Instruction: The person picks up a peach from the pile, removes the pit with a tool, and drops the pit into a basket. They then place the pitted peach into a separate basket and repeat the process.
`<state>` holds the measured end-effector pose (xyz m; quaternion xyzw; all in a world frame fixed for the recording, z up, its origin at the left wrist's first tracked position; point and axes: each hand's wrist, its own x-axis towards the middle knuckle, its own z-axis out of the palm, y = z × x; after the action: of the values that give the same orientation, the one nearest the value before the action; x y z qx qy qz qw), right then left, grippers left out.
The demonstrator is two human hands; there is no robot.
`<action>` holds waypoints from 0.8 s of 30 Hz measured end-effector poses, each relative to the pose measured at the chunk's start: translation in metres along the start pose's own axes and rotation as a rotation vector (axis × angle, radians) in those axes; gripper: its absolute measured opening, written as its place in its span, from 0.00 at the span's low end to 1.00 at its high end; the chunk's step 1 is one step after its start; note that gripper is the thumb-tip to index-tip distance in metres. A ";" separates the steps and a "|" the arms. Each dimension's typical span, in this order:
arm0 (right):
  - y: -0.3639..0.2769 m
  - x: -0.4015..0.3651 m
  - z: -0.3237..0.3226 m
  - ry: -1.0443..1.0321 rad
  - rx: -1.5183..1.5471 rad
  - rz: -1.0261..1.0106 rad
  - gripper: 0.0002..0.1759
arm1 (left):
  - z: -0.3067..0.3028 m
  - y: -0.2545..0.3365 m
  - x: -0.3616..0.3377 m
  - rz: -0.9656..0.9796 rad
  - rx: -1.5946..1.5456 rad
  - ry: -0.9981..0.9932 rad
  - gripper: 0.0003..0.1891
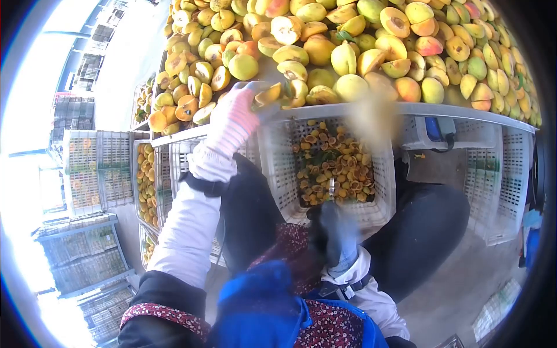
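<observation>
At the table's front edge, my left hand (237,113), in a pale striped glove, closes its fingers on a peach half (268,94). Loose peaches, many cut in half, lie heaped just beyond it. My right hand (342,235) is low over my lap, smeared by motion, in a glove that looks dark and bluish. From it a short metal-tipped tool (332,187) points up over the crate; its exact kind is unclear. A blurred yellowish-brown thing (374,116) is in the air above the crate's right side.
Between my knees stands a white plastic crate (278,168) holding small yellow-brown fruit pieces (336,165). The metal table edge (464,112) runs across in front. Peach-filled crates (148,185) stand at left, with stacked crates (84,174) beyond. Another white crate (502,185) is at right.
</observation>
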<state>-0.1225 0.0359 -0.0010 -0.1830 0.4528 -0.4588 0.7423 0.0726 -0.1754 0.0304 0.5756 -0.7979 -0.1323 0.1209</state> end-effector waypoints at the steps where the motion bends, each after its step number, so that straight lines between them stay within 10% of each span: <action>1: 0.001 0.001 0.000 -0.006 -0.003 0.019 0.23 | -0.003 -0.003 0.006 0.030 0.030 -0.035 0.20; 8: 0.001 0.003 -0.003 -0.016 0.169 0.191 0.22 | 0.012 0.002 0.057 -0.185 0.387 -0.325 0.23; 10: 0.005 0.005 -0.008 -0.009 0.180 0.073 0.21 | 0.004 0.027 0.029 -0.035 0.143 -0.014 0.22; 16: -0.019 0.004 -0.002 0.153 0.308 -0.063 0.12 | 0.010 0.104 -0.077 0.394 -0.044 -0.240 0.37; 20: -0.009 0.008 -0.009 0.182 0.278 -0.020 0.09 | 0.015 0.094 -0.099 0.220 -0.750 -0.389 0.41; 21: -0.016 0.005 -0.007 0.140 0.247 0.001 0.08 | 0.013 0.090 -0.106 -0.196 -1.308 -0.638 0.41; 24: -0.010 0.007 0.002 0.138 -0.180 -0.200 0.10 | 0.027 0.086 -0.121 -0.596 -1.430 -0.547 0.26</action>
<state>-0.1244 0.0246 0.0034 -0.2609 0.5215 -0.4997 0.6405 0.0249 -0.0322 0.0304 0.4946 -0.3356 -0.7711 0.2194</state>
